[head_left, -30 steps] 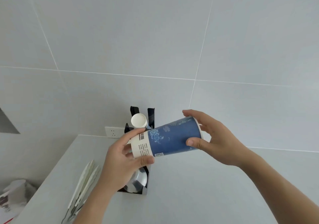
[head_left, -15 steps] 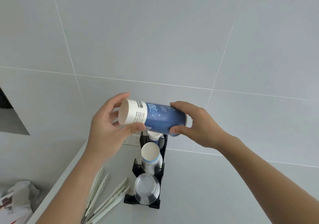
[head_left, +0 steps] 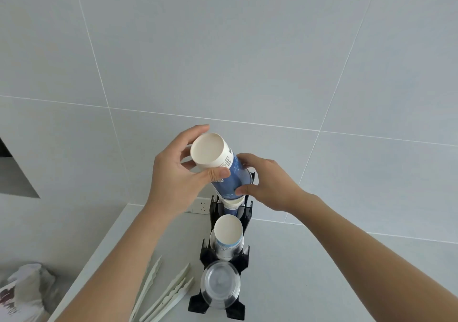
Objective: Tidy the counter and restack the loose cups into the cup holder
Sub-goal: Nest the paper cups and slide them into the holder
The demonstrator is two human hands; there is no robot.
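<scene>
I hold a blue and white paper cup (head_left: 224, 170) upside down in both hands, its white base towards me. My left hand (head_left: 173, 180) grips the base end; my right hand (head_left: 266, 185) grips the rim end. The cup's rim sits over a stack of cups (head_left: 232, 204) in the rear slot of a black cup holder (head_left: 244, 212). The middle slot holds a stack of white paper cups (head_left: 228, 232). The front slot holds clear plastic cups (head_left: 220, 285).
Several white plastic tongs (head_left: 171, 292) lie on the grey counter (head_left: 309, 272) left of the holder. A wall socket (head_left: 202, 206) sits behind it. A crumpled white bag (head_left: 22, 294) lies at the lower left, off the counter edge.
Both hands have turned the cup from lying sideways to base-up and brought it down over the rear slot's stack. My view has tilted down, showing more of the holder.
</scene>
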